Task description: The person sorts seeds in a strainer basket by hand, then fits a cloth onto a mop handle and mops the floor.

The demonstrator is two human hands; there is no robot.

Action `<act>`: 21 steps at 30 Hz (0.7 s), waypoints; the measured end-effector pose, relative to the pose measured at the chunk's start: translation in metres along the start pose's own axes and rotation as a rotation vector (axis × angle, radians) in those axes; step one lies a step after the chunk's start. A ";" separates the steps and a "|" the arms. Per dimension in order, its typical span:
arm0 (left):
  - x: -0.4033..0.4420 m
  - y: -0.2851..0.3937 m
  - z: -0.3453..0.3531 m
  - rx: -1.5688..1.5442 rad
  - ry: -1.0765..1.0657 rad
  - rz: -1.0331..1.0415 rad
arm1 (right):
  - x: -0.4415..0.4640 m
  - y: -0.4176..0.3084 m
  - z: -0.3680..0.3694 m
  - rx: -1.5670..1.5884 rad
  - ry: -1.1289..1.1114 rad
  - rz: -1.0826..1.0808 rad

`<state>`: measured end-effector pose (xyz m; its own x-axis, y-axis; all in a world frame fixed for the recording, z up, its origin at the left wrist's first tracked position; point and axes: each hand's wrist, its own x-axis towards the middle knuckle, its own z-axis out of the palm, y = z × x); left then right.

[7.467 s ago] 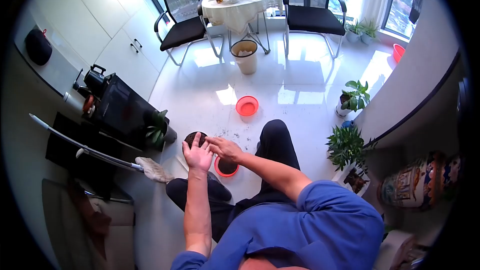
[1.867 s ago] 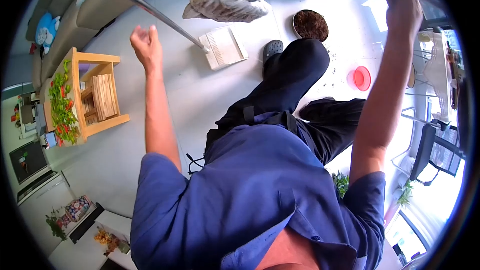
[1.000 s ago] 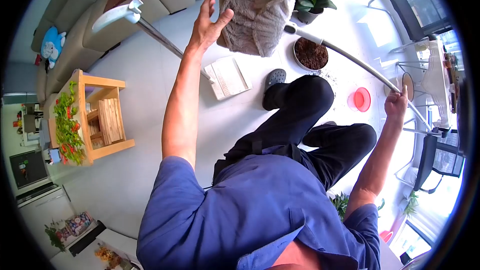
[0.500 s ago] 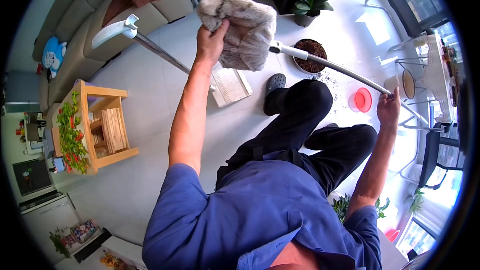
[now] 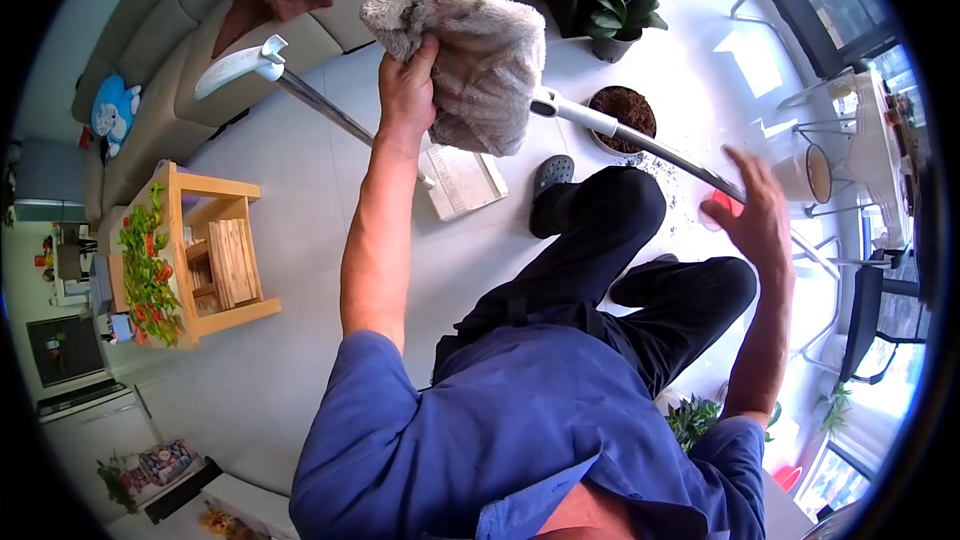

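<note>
My left hand [image 5: 408, 90] grips the edge of a flat mop head, its grey-beige fluffy pad [image 5: 485, 65] raised in front of me. From the pad, a white joint and metal mop pole [image 5: 665, 150] slope down to the right. My right hand [image 5: 755, 205] is by the lower stretch of the pole, fingers spread and slightly blurred. Whether it touches the pole I cannot tell. Beyond my left forearm, a long-handled dustpan [image 5: 468, 185] rests on the floor; its metal handle [image 5: 330, 105] leans to the upper left.
A round pot of dark soil [image 5: 625, 110] sits on the floor, with spilled soil [image 5: 660, 172] beside it. Near my right hand is a red bowl [image 5: 712, 210]. A potted plant [image 5: 620, 12] stands at the back, a wooden stand [image 5: 225, 260] and sofa [image 5: 170, 40] left, chairs [image 5: 835, 20] right.
My right hand has let go of the mop pole and opened, shifting left and up along it. The mop head in my left hand has moved slightly left.
</note>
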<state>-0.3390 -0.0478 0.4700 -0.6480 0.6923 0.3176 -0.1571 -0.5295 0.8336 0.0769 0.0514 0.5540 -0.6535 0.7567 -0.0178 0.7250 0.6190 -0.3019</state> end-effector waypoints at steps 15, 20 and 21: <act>0.016 0.004 -0.003 0.306 -0.237 0.053 | -0.004 0.052 0.024 -0.044 0.067 -0.039; 0.017 -0.024 -0.012 0.759 -0.151 0.104 | -0.002 0.059 0.024 0.021 0.108 -0.054; 0.014 -0.030 -0.014 0.846 -0.074 0.150 | -0.002 0.062 0.023 0.021 0.105 -0.052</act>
<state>-0.3538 -0.0288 0.4429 -0.5623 0.6900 0.4557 0.5533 -0.0957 0.8275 0.1181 0.0839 0.5133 -0.6630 0.7422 0.0980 0.6853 0.6544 -0.3195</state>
